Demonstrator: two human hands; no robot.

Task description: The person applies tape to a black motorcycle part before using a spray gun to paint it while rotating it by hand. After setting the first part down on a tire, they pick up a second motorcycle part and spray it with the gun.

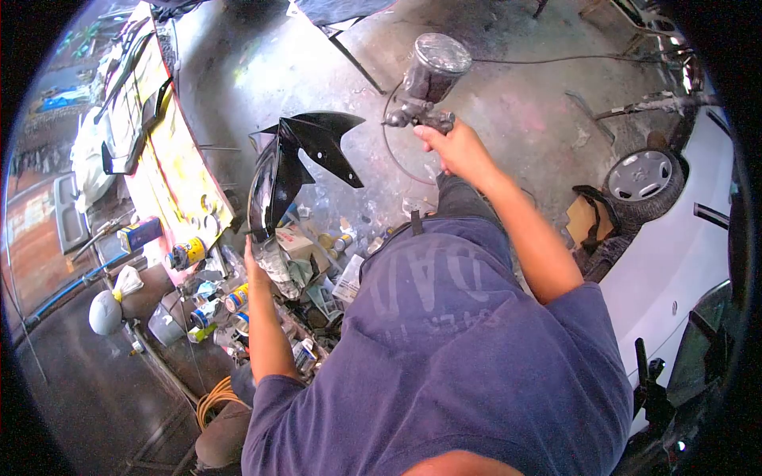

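Raised in front of my body, my right hand (pixel 458 148) is wrapped round the handle of a spray gun (pixel 419 108), whose round cup (pixel 441 57) sits on top. A thin hose (pixel 405 164) curves down from the gun. My left hand (pixel 253 253) is at the lower end of a glossy black panel (pixel 274 178) with pointed wings, which stands up from it. That hand's fingers are mostly hidden behind or against the panel, so its grip shows only in part.
Cans (pixel 236 298), a cardboard box (pixel 302 252) and bottles crowd the lower left. A covered table (pixel 171 151) holds black parts (pixel 143 131). At the right is a white car (pixel 663 270) with a wheel (pixel 641 176). A cable (pixel 556 60) crosses the background.
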